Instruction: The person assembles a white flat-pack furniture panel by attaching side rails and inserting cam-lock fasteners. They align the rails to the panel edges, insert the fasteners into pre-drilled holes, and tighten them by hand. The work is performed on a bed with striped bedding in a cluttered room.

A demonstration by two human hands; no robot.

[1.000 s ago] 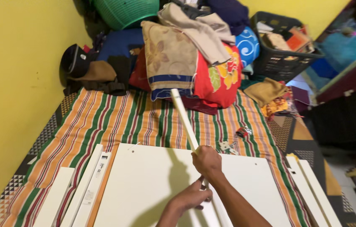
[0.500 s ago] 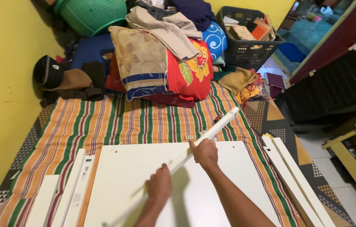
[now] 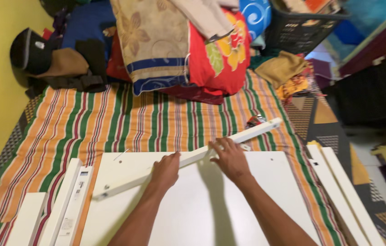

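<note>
Warm indoor light, evenly bright in the centre and left of frame; the white panel [image 3: 211, 205] reflects strongly but isn't blown out. Soft shadows fall under both forearms and the white rail [image 3: 188, 159] onto the panel, so the source is overhead and slightly behind the camera. Right edge is dim and murky, upper corners slightly soft, mild wide-angle stretch at the edges.

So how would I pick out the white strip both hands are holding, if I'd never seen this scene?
Find the big white board lying flat on the striped mat. Slanting across its far edge is a long narrow white strip, gripped by the left hand and right hand. Unlike the other white strips lying flat beside the board, this one is slanted and runs out past the board's edge.
</note>
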